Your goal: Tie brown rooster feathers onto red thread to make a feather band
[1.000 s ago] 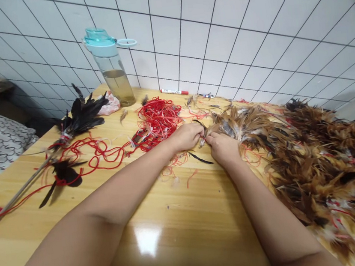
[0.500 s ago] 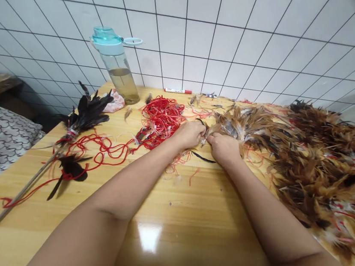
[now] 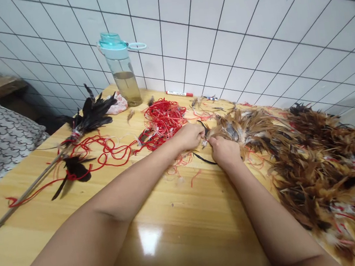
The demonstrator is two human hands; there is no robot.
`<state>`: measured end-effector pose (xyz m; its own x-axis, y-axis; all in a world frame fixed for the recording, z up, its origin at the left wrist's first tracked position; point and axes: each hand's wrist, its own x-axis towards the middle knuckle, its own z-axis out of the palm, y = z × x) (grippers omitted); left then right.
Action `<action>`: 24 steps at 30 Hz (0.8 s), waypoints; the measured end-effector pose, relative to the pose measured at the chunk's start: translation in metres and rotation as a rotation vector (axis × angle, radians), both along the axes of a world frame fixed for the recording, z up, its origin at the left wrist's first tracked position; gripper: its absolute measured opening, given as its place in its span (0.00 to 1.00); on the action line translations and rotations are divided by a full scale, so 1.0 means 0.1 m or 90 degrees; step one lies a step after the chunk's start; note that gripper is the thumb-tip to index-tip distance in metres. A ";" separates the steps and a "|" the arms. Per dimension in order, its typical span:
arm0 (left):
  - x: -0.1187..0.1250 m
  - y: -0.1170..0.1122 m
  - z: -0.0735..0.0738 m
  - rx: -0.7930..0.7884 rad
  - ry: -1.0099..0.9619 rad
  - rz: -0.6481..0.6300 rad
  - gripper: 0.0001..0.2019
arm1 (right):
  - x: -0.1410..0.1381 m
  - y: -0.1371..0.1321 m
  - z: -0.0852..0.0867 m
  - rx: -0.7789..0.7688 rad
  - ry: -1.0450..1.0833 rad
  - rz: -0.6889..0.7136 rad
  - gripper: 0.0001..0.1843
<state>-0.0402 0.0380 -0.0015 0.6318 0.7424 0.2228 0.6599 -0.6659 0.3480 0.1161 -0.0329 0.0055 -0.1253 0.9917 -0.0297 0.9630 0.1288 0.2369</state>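
My left hand point(image 3: 193, 135) is closed, its fingertips pinched on dark feathers point(image 3: 203, 125) whose lower ends are hidden by the fingers. Close beside it, my right hand point(image 3: 226, 149) is curled shut near the base of a bunch of brown feathers point(image 3: 239, 126); thumb and fingers press together, and what they grip is mostly covered. A long curved black feather point(image 3: 202, 159) lies on the table just below, between the two hands. Left of my left hand is a tangled heap of red string point(image 3: 164, 119).
On the left, black feathers point(image 3: 92, 113) are tied to a thin stick point(image 3: 27, 199), with red string trailing. A water bottle point(image 3: 125, 77) and a red-capped marker point(image 3: 179, 93) stand and lie by the tiled wall. Brown feather bundles point(image 3: 324, 166) cover the table's right side.
The view has shifted slightly, so things sit a little lower and further right. Both hands stay close together at the same spot, with only small finger movement.
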 end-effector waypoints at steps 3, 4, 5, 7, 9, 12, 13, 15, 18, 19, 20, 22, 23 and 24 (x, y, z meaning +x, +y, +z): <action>0.03 -0.05 0.04 -0.025 -0.008 0.023 0.12 | 0.05 -0.03 0.00 0.006 0.004 0.006 0.18; 0.05 -0.07 0.05 -0.035 -0.011 0.029 0.13 | 0.07 -0.03 0.00 0.009 0.006 0.009 0.17; 0.06 -0.09 0.06 -0.045 -0.011 0.032 0.14 | 0.07 -0.03 0.00 0.013 0.010 0.013 0.17; 0.10 -0.14 0.08 -0.057 -0.004 0.034 0.15 | 0.08 -0.03 -0.01 0.016 0.016 0.020 0.16; 0.13 -0.18 0.09 -0.063 0.017 0.042 0.13 | 0.08 -0.02 -0.03 0.020 0.023 0.020 0.15; 0.16 -0.22 0.10 -0.077 0.046 0.064 0.11 | 0.10 0.00 -0.06 0.034 0.058 0.014 0.14; 0.16 -0.22 0.10 -0.081 0.050 0.072 0.11 | 0.11 0.01 -0.07 0.040 0.078 0.009 0.14; 0.16 -0.20 0.08 -0.090 0.038 0.095 0.10 | 0.14 0.03 -0.09 0.047 0.126 -0.012 0.12; 0.13 -0.12 0.03 -0.123 -0.064 0.136 0.06 | 0.19 0.07 -0.11 0.053 0.195 -0.059 0.11; 0.13 -0.09 0.01 -0.143 -0.126 0.147 0.04 | 0.21 0.08 -0.12 0.059 0.218 -0.072 0.11; 0.12 -0.06 -0.01 -0.173 -0.199 0.150 0.03 | 0.23 0.09 -0.13 0.071 0.241 -0.081 0.12; 0.11 -0.01 -0.04 -0.271 -0.367 0.124 0.02 | 0.27 0.10 -0.16 0.103 0.289 -0.089 0.12; 0.12 0.01 -0.05 -0.334 -0.450 0.098 0.02 | 0.28 0.10 -0.17 0.123 0.316 -0.089 0.13; 0.12 0.01 -0.06 -0.399 -0.522 0.067 0.03 | 0.29 0.10 -0.18 0.143 0.346 -0.085 0.13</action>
